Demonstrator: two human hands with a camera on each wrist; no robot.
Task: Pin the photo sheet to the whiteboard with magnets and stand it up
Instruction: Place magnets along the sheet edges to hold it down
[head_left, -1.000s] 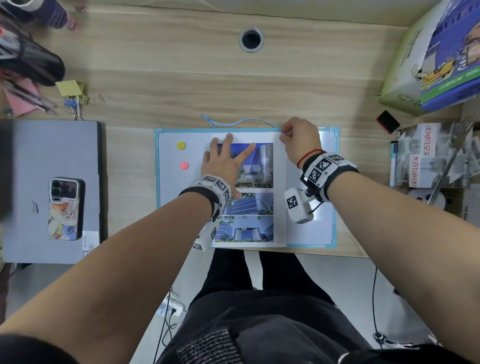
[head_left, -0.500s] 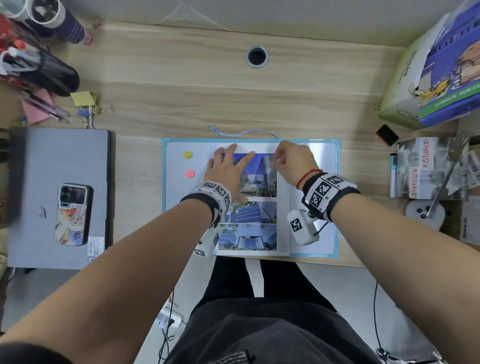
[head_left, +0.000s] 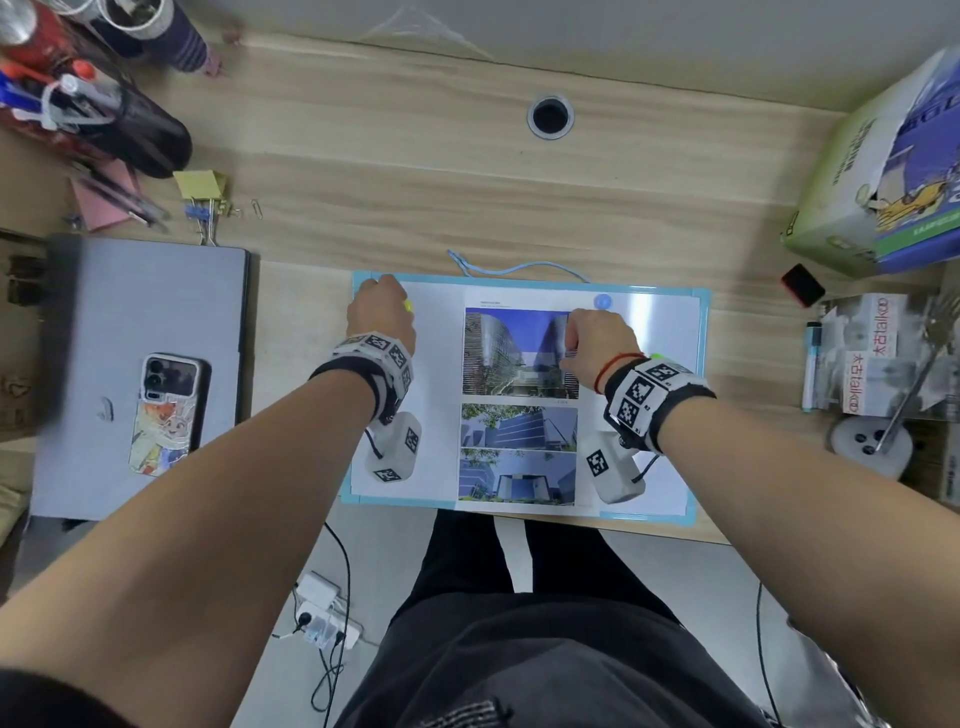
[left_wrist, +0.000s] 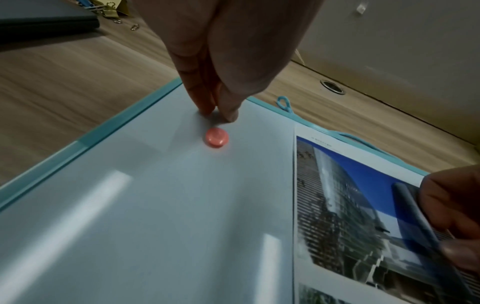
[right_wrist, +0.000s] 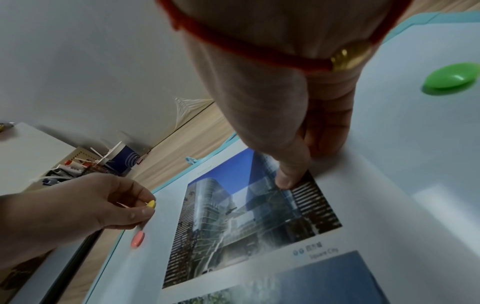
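The whiteboard (head_left: 670, 322) with a light blue frame lies flat on the wooden desk. On its middle lies the photo sheet (head_left: 519, 431) of building pictures, and a blue magnet (head_left: 602, 300) sits at the sheet's top right corner. My left hand (head_left: 387, 306) hovers at the board's top left corner and pinches a yellow magnet (right_wrist: 151, 204). A pink magnet (left_wrist: 217, 137) sits on the board just below those fingertips. My right hand (head_left: 574, 332) presses thumb and fingertips on the top photo's right side. Beside my right wrist a green magnet (right_wrist: 451, 79) rests on the board.
A closed grey laptop (head_left: 140, 374) with a phone (head_left: 166, 415) on it lies to the left. Pen holders and binder clips (head_left: 208, 213) crowd the back left. A cardboard box (head_left: 883, 171), a black eraser (head_left: 802, 285) and a marker (head_left: 810, 364) are on the right. The board's near edge overhangs the desk.
My left hand left the sheet, went to the board's top left and took the yellow magnet. My right hand came down onto the photo, and the blue magnet now shows at the corner.
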